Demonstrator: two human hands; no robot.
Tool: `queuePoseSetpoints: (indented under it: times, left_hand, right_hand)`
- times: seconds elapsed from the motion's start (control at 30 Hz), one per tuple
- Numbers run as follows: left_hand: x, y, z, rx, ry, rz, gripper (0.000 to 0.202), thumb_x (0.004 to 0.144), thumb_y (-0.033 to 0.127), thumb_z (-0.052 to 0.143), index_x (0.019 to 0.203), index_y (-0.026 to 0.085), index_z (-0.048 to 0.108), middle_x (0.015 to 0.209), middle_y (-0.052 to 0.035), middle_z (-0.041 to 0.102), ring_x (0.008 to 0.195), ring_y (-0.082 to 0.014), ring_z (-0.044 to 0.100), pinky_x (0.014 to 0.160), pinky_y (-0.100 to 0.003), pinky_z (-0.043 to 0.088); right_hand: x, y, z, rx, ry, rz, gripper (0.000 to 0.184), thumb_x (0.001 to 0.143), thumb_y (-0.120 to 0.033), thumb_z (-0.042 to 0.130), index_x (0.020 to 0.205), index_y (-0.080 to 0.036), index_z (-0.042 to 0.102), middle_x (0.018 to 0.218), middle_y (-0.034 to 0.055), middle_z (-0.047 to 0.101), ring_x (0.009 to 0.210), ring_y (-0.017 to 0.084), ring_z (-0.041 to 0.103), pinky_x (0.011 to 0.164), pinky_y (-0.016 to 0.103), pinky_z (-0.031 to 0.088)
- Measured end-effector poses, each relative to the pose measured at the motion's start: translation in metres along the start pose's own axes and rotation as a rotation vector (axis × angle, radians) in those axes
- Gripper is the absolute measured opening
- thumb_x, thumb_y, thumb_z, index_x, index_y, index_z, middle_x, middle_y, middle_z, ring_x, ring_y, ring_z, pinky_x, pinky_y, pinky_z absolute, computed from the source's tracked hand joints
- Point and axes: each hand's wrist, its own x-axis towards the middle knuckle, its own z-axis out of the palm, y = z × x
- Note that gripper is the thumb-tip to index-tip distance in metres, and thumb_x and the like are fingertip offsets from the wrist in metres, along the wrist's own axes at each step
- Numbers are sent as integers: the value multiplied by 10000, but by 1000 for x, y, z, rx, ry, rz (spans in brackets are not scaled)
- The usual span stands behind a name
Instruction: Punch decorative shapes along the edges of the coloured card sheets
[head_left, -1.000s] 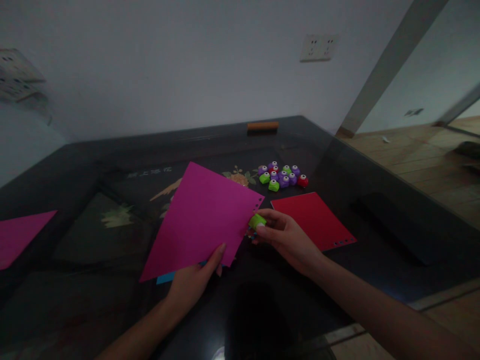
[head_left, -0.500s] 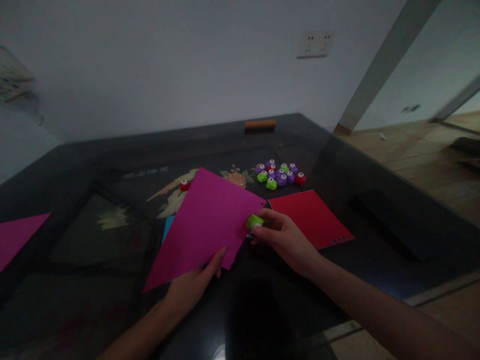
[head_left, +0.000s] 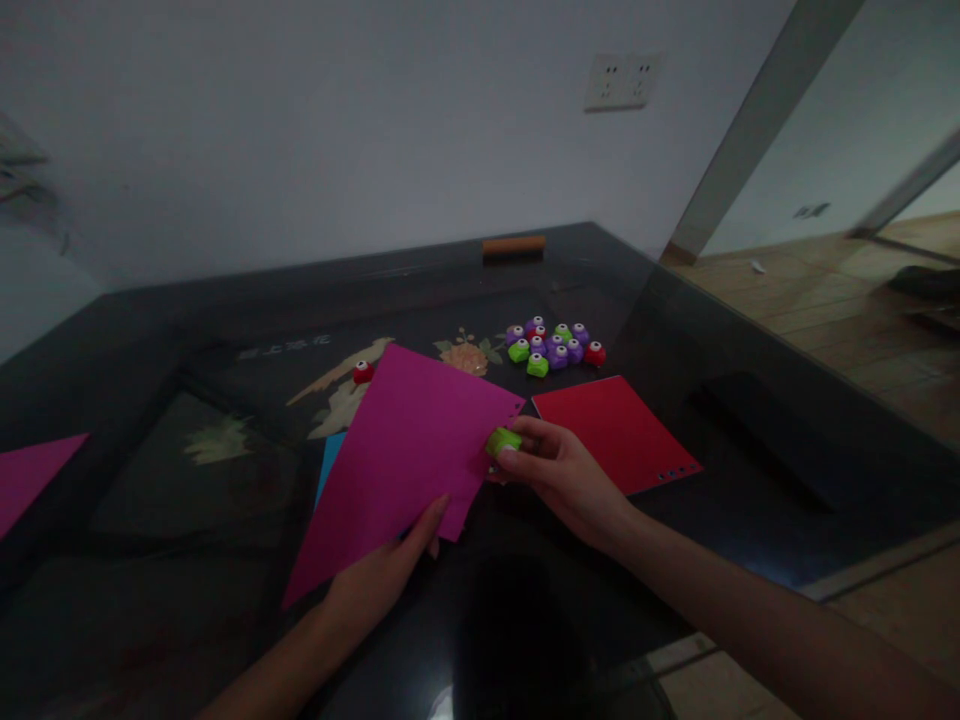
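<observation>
A magenta sheet of paper [head_left: 405, 450] is held tilted above the dark table, its lower edge pinched in my left hand [head_left: 397, 560] with the thumb on top. My right hand [head_left: 559, 470] has its fingers closed on a small green paper punch [head_left: 502, 442], set against the sheet's right edge. Small dark holes show along that edge just above the punch. Part of a blue sheet [head_left: 328, 460] peeks out from under the magenta one. To the right lies a red sheet [head_left: 615, 425] with a row of holes near its lower right edge.
Several small one-eyed pieces [head_left: 556, 350] in purple, green and red cluster behind the red sheet. A lone red one [head_left: 363, 372] sits left of them. A brown bar [head_left: 514, 245] lies at the back, a black flat object [head_left: 757, 435] at right, another magenta sheet [head_left: 37, 475] at far left.
The view has shifted slightly. My right hand has turned the green punch a little against the sheet's edge, and its white part shows less. My left hand keeps its hold.
</observation>
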Motion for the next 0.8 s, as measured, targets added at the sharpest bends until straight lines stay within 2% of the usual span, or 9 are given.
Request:
queuePoseSetpoints:
  times: [0.4, 0.6, 0.8]
  left_hand:
    - [-1, 1, -1, 47, 13, -33, 432, 785, 292, 339, 1073, 211, 651, 459, 3, 532, 401, -151, 463, 497, -227, 407]
    - [-1, -3, 2, 52, 22, -6, 437, 790, 274, 324, 1061, 222, 662, 546, -24, 594, 437, -165, 493, 561, -262, 435]
    - [-2, -1, 2, 32, 16, -14, 426, 791, 279, 341, 1075, 234, 655, 582, -25, 619, 460, -166, 506, 577, -255, 440]
  right_hand:
    - [0, 2, -3, -48, 1, -18, 273, 600, -212, 788, 837, -186, 655, 810, 2, 683, 705, 114, 630, 702, 263, 490]
    - [0, 2, -2, -57, 0, -23, 267, 608, -204, 782, 843, -187, 657, 816, 1, 682, 712, 115, 628, 720, 271, 488]
    - [0, 2, -1, -56, 4, -34, 257, 608, -204, 780, 832, -193, 656, 809, -1, 678, 717, 117, 624, 708, 264, 497]
